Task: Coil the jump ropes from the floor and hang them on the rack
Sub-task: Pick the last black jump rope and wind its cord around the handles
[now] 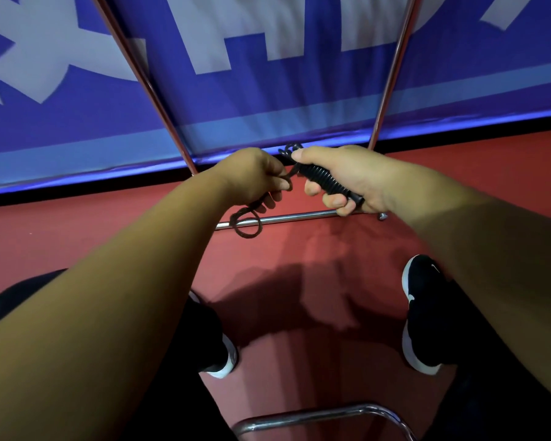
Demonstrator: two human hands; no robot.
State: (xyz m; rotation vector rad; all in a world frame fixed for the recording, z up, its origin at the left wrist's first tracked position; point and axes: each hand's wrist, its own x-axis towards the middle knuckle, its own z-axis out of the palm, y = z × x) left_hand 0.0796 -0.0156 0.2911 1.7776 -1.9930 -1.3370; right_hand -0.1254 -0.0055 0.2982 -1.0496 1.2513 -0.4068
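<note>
A black jump rope is held between both hands in the middle of the view. My right hand (pixel 347 176) grips its ribbed black handle (pixel 323 178), with a bit of cord sticking out above the thumb. My left hand (pixel 255 176) pinches the dark cord (pixel 247 222) just left of the handle. Below that hand a loop of the cord hangs down in front of the rack's low crossbar (pixel 287 218). Two slanted metal rack poles (pixel 147 87) rise behind the hands.
A blue banner with pale lettering (pixel 268 100) stands close behind the rack, above the red floor (pixel 299 256). My two black shoes with white soles (pixel 422 316) are planted below. A curved chrome tube (pixel 318 416) crosses the bottom edge.
</note>
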